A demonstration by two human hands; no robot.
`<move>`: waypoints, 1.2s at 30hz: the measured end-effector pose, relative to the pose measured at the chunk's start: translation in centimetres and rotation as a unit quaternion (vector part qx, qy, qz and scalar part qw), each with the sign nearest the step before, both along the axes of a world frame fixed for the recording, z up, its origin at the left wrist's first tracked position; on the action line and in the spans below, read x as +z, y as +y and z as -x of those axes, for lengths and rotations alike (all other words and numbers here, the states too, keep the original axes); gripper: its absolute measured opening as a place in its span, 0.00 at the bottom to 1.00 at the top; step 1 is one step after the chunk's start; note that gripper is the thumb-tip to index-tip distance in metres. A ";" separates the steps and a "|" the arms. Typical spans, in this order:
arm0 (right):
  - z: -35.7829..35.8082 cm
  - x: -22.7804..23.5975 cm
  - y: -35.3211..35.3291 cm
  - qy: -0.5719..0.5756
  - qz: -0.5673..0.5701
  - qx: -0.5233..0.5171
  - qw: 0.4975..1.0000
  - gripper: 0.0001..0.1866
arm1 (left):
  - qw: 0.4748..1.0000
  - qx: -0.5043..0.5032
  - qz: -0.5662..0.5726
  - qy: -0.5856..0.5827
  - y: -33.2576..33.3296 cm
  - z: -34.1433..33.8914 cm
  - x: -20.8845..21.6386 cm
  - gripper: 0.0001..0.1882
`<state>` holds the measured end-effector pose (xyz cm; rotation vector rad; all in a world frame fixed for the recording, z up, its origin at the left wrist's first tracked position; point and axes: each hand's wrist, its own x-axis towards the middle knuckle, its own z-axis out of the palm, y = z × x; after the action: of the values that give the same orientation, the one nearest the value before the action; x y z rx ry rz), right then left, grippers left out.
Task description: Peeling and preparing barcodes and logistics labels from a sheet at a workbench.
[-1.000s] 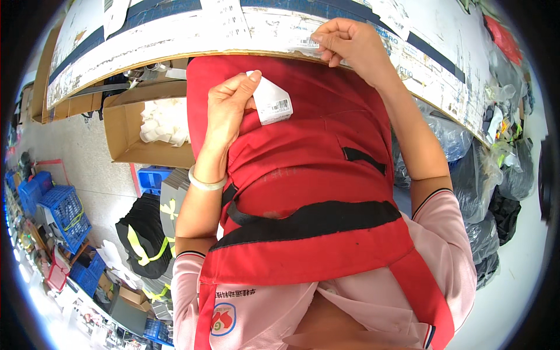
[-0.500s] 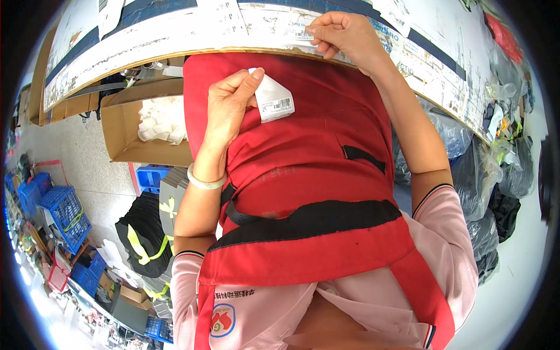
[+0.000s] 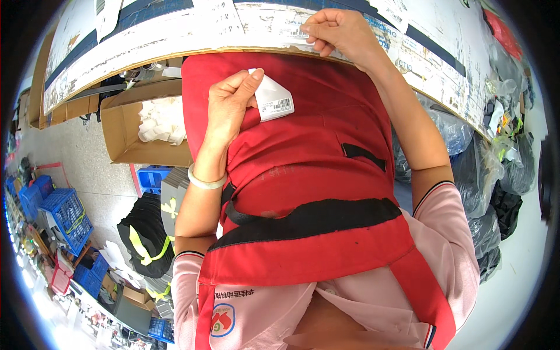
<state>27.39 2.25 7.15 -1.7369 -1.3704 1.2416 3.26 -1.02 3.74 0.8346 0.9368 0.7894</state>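
Note:
My left hand [image 3: 231, 100] is closed, its thumb and fingers pinching a folded white piece [image 3: 272, 96], paper or thin cloth, over my lap. A printed barcode sticker [image 3: 277, 107] shows on its lower part. At the worktable's near edge, my right hand [image 3: 338, 36] is closed in a pinch. Its thumb and index finger meet at the right end of a small white barcode label [image 3: 294, 34]. Whether that label is lifted off the table surface, I cannot tell. The other fingers of this hand curl inward.
Long white label strips [image 3: 219, 17] lie on the worn white worktable [image 3: 146, 64]. Below its edge, an open cardboard box [image 3: 146, 153] holds white pieces. Black pieces tied with yellow bands [image 3: 146, 239] and blue crates [image 3: 67, 216] stand at left. Plastic bags [image 3: 475, 175] crowd the right.
My right hand has shifted very slightly to the left and up along the table edge, with the small label still at its fingertips. My left hand keeps its hold on the white piece.

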 end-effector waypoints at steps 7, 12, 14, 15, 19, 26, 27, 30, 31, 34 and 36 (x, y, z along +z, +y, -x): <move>0.2 0.0 0.0 0.000 -0.004 -0.006 1.000 0.12 | 1.000 -0.005 -0.005 0.006 0.0 0.1 -0.4 0.12; 0.4 0.2 -0.1 -0.011 -0.013 0.006 1.000 0.11 | 1.000 -0.004 -0.003 0.009 -0.1 0.0 -0.4 0.12; 0.7 0.2 -0.3 -0.021 -0.022 0.010 0.999 0.11 | 1.000 0.004 0.014 -0.007 -0.2 -0.2 0.0 0.12; 0.9 0.1 -0.3 -0.022 -0.028 0.012 0.999 0.10 | 1.000 0.004 0.013 -0.007 -0.2 -0.2 0.1 0.12; 0.8 0.0 -0.4 -0.013 -0.042 0.016 0.999 0.10 | 1.000 -0.004 0.004 -0.006 -0.1 0.2 -0.4 0.12; -1.2 0.5 -2.0 0.058 -0.084 -0.022 0.995 0.10 | 0.998 0.006 0.036 -0.043 0.0 0.2 -0.1 0.10; -2.1 0.7 -2.1 0.069 -0.090 -0.035 0.993 0.10 | 0.999 -0.004 0.028 -0.025 0.1 0.3 0.0 0.10; -6.5 0.3 -1.9 0.061 -0.118 -0.072 0.989 0.08 | 1.000 0.017 0.024 -0.002 -0.2 0.3 0.4 0.10; -8.8 0.0 -1.7 0.012 -0.156 -0.113 0.981 0.08 | 1.000 0.011 0.020 -0.006 -0.1 0.2 0.4 0.11; -14.0 -0.8 -1.1 -0.107 -0.172 -0.193 0.960 0.08 | 1.000 -0.006 0.014 -0.019 -0.1 0.0 0.5 0.11; -14.9 -1.5 -1.2 -0.168 -0.148 -0.228 0.948 0.09 | 1.000 -0.001 0.017 -0.023 -0.2 -0.1 0.5 0.11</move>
<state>42.32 1.03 5.64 -1.9533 -1.1624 0.4781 3.35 -1.19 4.21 0.7852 0.9069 0.7855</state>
